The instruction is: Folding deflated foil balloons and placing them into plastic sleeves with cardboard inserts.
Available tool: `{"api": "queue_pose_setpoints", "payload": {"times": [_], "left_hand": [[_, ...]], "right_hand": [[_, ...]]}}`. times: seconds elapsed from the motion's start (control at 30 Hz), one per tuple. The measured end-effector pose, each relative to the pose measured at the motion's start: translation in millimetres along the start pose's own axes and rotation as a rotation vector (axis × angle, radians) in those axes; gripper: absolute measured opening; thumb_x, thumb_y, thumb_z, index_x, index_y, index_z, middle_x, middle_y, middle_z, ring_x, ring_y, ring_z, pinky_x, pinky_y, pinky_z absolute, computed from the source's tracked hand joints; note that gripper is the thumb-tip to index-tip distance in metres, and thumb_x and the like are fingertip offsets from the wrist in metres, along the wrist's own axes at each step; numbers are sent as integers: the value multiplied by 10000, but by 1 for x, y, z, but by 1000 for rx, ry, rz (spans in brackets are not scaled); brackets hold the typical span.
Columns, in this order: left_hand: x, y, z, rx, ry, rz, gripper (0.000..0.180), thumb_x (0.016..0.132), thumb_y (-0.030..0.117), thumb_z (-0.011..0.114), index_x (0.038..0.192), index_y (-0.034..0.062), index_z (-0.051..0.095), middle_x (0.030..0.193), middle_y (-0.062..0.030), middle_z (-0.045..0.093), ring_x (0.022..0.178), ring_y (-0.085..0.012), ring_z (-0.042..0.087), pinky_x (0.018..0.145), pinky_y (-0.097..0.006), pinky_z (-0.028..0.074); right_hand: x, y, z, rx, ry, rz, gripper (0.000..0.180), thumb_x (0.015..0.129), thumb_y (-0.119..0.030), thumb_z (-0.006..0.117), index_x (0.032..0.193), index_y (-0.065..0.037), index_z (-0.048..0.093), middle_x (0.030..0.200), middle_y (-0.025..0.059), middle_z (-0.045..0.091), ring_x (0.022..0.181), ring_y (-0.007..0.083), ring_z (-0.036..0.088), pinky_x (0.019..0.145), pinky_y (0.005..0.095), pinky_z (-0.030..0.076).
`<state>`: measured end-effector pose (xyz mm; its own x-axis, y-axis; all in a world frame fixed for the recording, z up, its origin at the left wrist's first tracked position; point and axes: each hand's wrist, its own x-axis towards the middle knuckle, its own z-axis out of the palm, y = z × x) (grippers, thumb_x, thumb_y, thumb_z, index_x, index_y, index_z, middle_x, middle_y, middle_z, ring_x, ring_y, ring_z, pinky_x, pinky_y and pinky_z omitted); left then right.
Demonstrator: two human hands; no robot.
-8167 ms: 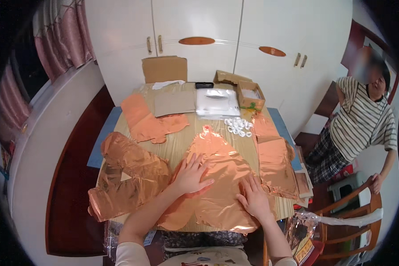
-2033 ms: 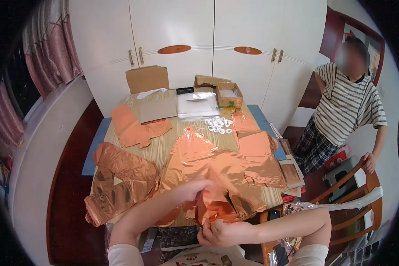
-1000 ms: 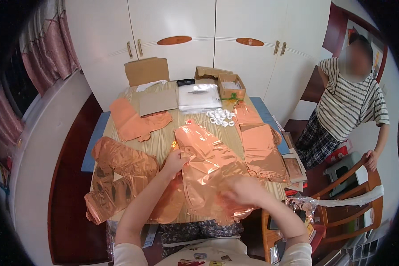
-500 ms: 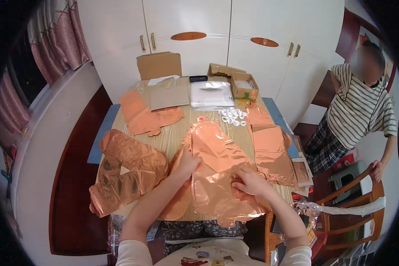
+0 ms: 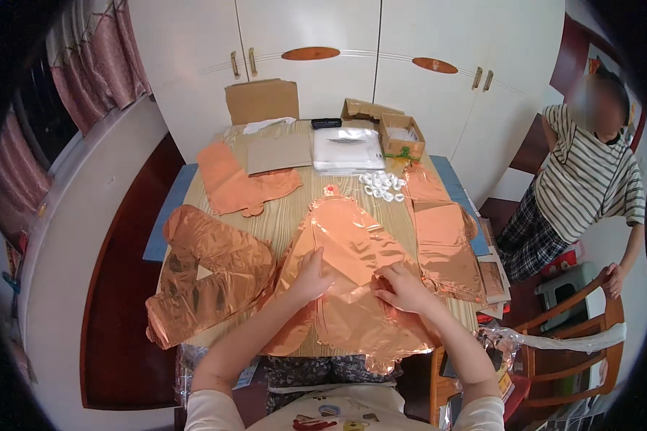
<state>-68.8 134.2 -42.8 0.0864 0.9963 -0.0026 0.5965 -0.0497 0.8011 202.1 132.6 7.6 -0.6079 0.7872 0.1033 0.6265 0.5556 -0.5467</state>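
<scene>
A flat copper-coloured foil balloon [image 5: 352,316], uninflated and creased, lies folded at the table's near middle. Its lower end hangs slightly over the front edge. My left hand [image 5: 313,277] rests on the foil left of centre, fingers extended along a fold. On the right part of the same foil lies my right hand [image 5: 404,289], its thumb apart from the bent fingers. Another flat foil balloon [image 5: 216,280], with a triangular hole, lies beside my left forearm. Folded copper foil [image 5: 446,248] is spread to the right, and more foil [image 5: 226,183] lies at the far left.
At the table's back are a grey-brown card [image 5: 279,154], a stack of clear plastic bags [image 5: 347,152], white rings [image 5: 382,187] and an open cardboard box [image 5: 402,136]. A person [image 5: 582,172] stands at the right, one hand on a wooden chair [image 5: 589,316].
My left hand has moved right across the fold onto the middle of the foil. My right hand stays nearly in place. The foil's lower end has shifted slightly.
</scene>
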Motion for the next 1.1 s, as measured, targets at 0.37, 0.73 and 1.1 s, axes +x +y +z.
{"api": "queue_pose_setpoints", "payload": {"times": [0.37, 0.73, 1.1], "left_hand": [[-12, -15, -3, -78, 18, 52, 903, 808, 394, 677, 1462, -51, 241, 1480, -340, 254, 1378, -452, 257, 1129, -465, 228], [-70, 50, -65, -736, -355, -317, 463, 904, 157, 623, 1330, 82, 458, 1245, -64, 489, 1134, -165, 498, 942, -341, 466], [-79, 28, -46, -873, -262, -393, 506, 914, 217, 619, 1367, 89, 435, 1293, -62, 468, 1133, -171, 487, 891, -345, 467]], "right_hand": [[7, -7, 4, 116, 0, 115, 473, 831, -243, 696, 1229, -34, 548, 1122, 174, 548, 1036, 339, 578, 873, 389, 486], [6, 4, 10, 197, 87, 171, 412, 859, -216, 696, 1195, -7, 582, 1131, 178, 537, 1001, 281, 599, 867, 344, 496], [15, -6, 10, 322, 35, 245, 400, 875, -211, 683, 1195, 6, 579, 1149, 172, 518, 1005, 255, 625, 866, 334, 514]]}}
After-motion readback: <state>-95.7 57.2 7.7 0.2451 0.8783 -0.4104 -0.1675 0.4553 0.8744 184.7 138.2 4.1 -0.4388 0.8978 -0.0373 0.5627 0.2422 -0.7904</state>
